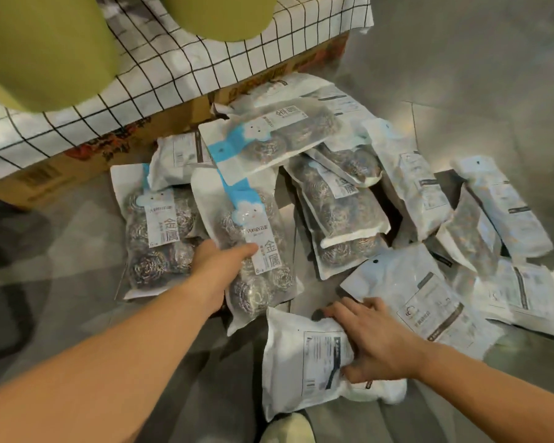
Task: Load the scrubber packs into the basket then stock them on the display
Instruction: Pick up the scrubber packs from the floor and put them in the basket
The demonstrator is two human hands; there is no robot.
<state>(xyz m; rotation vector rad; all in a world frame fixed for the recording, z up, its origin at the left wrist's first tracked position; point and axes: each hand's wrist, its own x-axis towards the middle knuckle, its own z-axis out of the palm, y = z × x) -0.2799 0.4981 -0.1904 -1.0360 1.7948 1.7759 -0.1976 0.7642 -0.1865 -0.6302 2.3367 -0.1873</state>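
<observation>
So: scrubber packs point(343, 206) strewn on grey tile floor point(461, 75) by cloth-covered cardboard box point(45, 180). L hand point(215, 266) grip clamps face-up pack point(263, 225), R hand point(378, 340) grip clamps face-down pack point(301, 362).

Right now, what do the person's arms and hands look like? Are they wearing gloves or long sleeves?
No gloves and no long sleeves. The left hand and right hand are bare, and so are the left forearm and right forearm, right to the picture's edge. I see no watch or bracelet on either wrist, and no ring on the fingers that show.
</observation>
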